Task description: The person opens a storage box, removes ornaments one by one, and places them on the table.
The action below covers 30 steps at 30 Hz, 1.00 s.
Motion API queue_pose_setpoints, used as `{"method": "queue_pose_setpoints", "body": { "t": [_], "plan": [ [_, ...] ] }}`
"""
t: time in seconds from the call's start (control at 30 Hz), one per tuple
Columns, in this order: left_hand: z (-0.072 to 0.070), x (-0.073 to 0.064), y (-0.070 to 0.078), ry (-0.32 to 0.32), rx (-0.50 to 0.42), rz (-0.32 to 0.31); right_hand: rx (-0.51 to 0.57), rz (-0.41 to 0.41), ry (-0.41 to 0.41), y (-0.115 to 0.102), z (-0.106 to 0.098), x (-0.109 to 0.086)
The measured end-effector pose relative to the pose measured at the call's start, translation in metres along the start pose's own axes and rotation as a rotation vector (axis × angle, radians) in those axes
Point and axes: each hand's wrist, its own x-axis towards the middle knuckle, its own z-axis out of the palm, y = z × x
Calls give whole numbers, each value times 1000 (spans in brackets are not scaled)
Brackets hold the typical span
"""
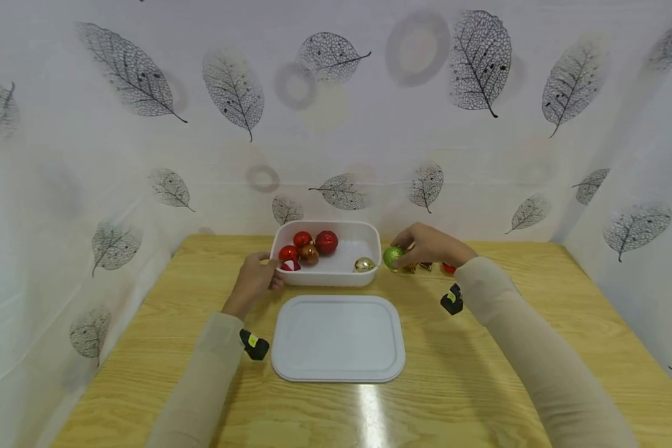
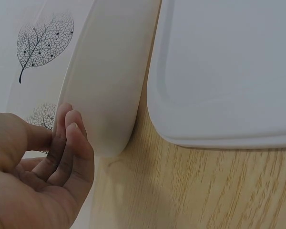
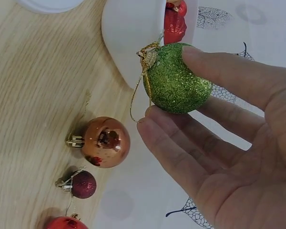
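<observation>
A white plastic box [image 1: 327, 279] stands toward the back of the table. My left hand [image 1: 253, 280] grips its left front corner, thumb and fingers pinching the rim. Just off the box's right end, my right hand [image 1: 431, 244] holds a green glitter Christmas bauble [image 3: 178, 78] between thumb and fingers, its gold string loop dangling. Inside the box, red baubles [image 1: 327, 242], a copper bauble [image 1: 309, 254] and a red-and-white one [image 1: 290, 266] gather at the left, while a gold bauble [image 1: 364, 265] lies in the front right corner.
In front of the box lies a flat white lid [image 1: 338, 339]. The right wrist view shows a copper bauble [image 3: 106, 142], a small dark red bauble [image 3: 83, 184] and a red bauble [image 3: 66, 223] lined up on the wooden table [image 1: 481, 379]. A leaf-print curtain [image 1: 341, 143] hangs behind.
</observation>
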Motion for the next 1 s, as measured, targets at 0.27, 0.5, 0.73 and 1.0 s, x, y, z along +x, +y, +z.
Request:
{"method": "queue_pose_setpoints", "body": {
  "t": [0.27, 0.5, 0.73, 1.0],
  "plan": [
    [1, 0, 1, 3, 18, -11, 48, -2, 10, 9, 6, -5],
    [2, 0, 2, 1, 18, -7, 180, -21, 9, 15, 10, -10],
    [1, 3, 0, 0, 16, -12, 70, -33, 21, 20, 4, -14],
    [1, 1, 1, 10, 17, -27, 64, 9, 43, 30, -3, -27]
  ]
}}
